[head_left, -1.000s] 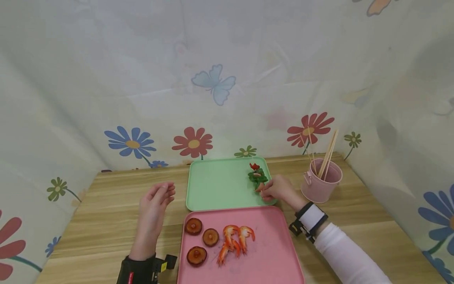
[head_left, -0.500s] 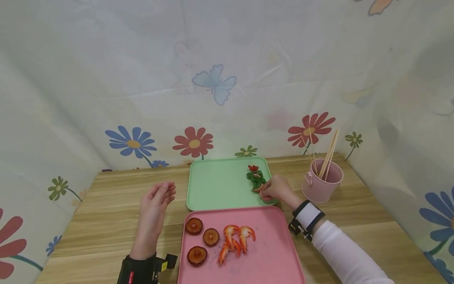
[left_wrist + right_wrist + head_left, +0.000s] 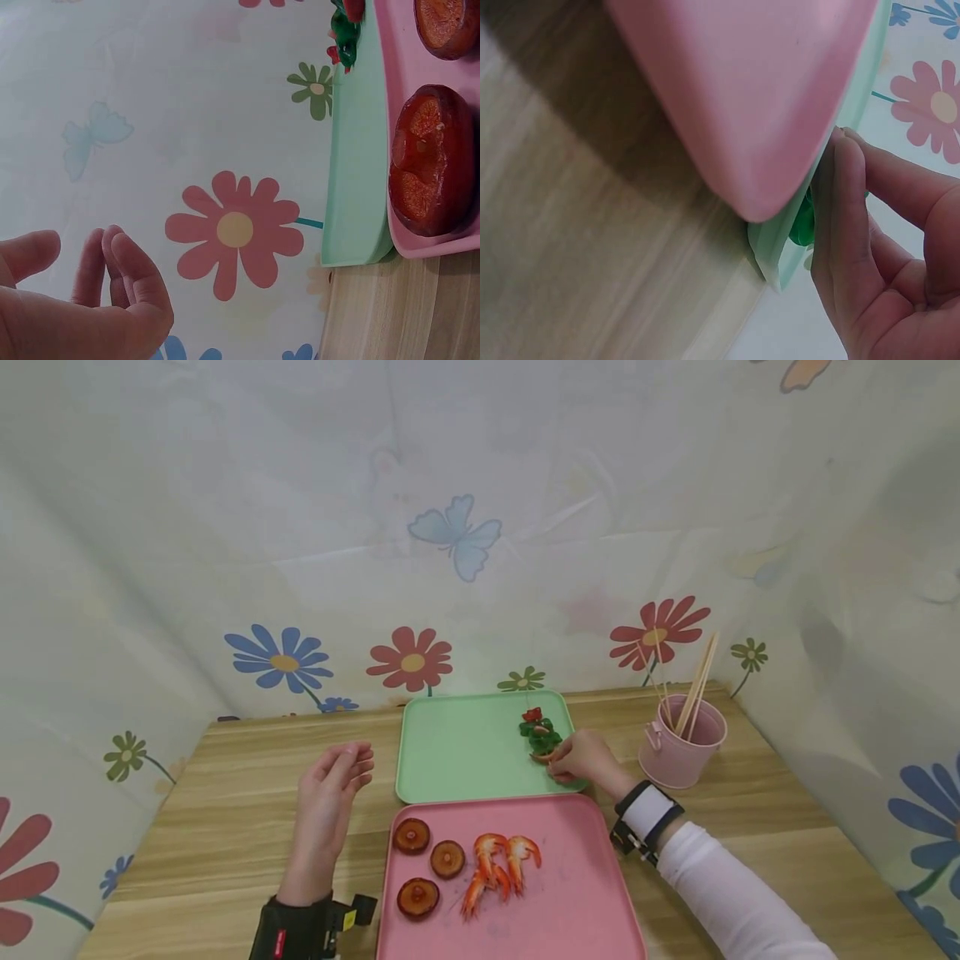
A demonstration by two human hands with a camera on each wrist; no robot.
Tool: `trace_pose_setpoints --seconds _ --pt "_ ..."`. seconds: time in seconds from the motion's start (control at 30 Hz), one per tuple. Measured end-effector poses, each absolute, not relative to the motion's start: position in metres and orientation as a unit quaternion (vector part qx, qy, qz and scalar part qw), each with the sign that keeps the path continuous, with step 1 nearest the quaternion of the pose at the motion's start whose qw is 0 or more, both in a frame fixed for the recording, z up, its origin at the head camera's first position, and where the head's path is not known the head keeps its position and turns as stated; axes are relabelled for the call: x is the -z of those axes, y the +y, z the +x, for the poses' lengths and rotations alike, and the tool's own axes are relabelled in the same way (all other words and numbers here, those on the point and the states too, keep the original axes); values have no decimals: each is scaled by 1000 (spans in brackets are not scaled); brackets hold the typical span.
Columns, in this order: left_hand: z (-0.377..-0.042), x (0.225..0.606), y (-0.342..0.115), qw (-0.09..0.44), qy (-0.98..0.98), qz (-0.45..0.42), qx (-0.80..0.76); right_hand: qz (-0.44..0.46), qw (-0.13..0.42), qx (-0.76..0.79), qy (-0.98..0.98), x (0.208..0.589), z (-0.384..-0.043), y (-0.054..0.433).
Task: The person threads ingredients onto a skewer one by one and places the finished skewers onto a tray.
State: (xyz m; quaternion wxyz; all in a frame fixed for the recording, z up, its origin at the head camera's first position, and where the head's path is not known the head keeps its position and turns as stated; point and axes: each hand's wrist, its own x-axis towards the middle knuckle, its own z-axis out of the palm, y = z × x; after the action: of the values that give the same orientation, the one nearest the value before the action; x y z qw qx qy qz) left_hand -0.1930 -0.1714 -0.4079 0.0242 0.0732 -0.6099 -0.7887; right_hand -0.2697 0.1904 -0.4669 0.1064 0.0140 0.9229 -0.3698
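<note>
At the right side of the green tray [image 3: 461,752], my right hand [image 3: 588,760] pinches the near end of a skewer [image 3: 543,739] with thumb and fingers. Green leafy-looking pieces, a red piece at the far end and an orange-brown piece beside my fingertips are on it; my fingers hide its near end. In the right wrist view, only a bit of green [image 3: 803,221] shows behind the fingers. My left hand [image 3: 327,793] hovers left of the trays, fingers loosely bent, holding nothing.
A pink tray [image 3: 570,877] in front bears several brown mushroom slices [image 3: 417,898] and a cluster of orange shrimp [image 3: 491,868]. A pink bucket [image 3: 678,756] with wooden sticks [image 3: 696,689] stands at the right. A flowered cloth [image 3: 330,568] hangs behind the wooden table [image 3: 225,827].
The skewer's far end has swung slightly to the left, and the orange-brown piece by my fingers has turned. My right hand has barely shifted; my left hand stays put.
</note>
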Motion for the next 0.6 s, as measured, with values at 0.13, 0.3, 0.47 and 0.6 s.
trace_pose_setpoints --seconds 0.13,0.3,0.47,0.6 --pt "-195 410 -172 28 -612 75 787 9 103 364 925 466 -269 190" --pt "-197 413 -170 32 -617 78 782 8 101 340 935 460 -267 192" --pt "-200 415 -163 33 -639 69 765 7 38 346 937 437 -259 199" --pt "-203 415 -154 30 -650 57 757 11 -109 345 932 412 -252 211"
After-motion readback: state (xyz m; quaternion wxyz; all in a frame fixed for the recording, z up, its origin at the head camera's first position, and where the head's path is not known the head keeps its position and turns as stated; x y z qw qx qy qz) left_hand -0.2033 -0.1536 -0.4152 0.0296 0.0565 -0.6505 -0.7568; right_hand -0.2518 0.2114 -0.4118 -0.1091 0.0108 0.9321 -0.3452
